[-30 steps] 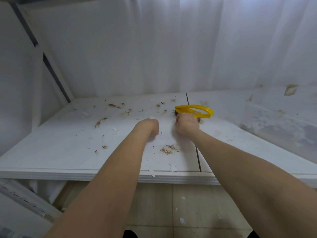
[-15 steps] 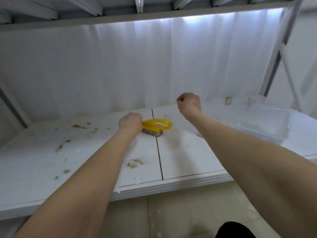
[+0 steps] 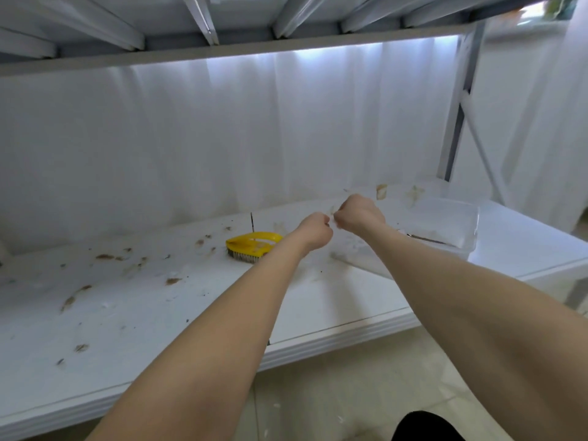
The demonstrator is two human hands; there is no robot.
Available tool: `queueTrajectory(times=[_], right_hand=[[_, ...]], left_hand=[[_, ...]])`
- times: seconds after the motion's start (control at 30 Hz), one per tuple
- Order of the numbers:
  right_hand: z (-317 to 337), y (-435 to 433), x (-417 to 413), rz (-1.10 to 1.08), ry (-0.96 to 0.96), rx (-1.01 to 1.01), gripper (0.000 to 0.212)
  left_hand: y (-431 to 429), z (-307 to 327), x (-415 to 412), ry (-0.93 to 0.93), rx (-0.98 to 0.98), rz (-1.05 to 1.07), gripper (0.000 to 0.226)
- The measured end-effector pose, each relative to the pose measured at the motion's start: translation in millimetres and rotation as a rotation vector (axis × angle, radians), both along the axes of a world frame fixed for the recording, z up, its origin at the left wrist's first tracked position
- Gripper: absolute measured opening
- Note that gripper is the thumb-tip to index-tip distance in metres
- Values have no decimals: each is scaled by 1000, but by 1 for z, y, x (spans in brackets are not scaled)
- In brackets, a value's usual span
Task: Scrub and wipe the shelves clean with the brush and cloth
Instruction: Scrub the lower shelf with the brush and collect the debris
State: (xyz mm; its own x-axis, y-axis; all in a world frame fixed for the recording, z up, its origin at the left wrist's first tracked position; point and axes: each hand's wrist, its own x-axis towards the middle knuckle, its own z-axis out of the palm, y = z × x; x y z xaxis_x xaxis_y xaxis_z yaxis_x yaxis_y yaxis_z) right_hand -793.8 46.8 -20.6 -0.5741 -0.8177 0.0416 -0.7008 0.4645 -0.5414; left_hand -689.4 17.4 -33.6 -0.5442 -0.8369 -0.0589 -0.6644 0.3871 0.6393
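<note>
Progress: early. The white panel shelf [image 3: 127,313] carries brown smears and crumbs [image 3: 105,256] across its left half. Scrubbing looks largely outstanding, and no cloth is in view. The yellow plastic loop-handled wire brush [image 3: 253,245] lies on the shelf, unheld, just below and left of the left hand [image 3: 313,229]. That hand and the right hand [image 3: 361,214] each show a tightly curled grip, knuckles nearly meeting. Whether they pinch a pale scrap cannot be told.

Arms outstretched; left grip [image 3: 313,232], right grip [image 3: 361,214] curled, close together.
</note>
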Motion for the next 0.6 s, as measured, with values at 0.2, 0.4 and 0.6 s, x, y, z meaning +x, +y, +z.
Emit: queueTrajectory(times=[0.2, 0.4, 0.6], right_hand=[[-6, -1, -3, 22, -87, -54, 23], [-11, -5, -1, 111, 54, -16, 19], [-13, -14, 20, 207, 295, -64, 21]], left_hand=[[-1, -3, 0, 47, 69, 30, 40], [-8, -2, 0, 88, -41, 85, 52], [-9, 2, 14, -171, -244, 233, 40]])
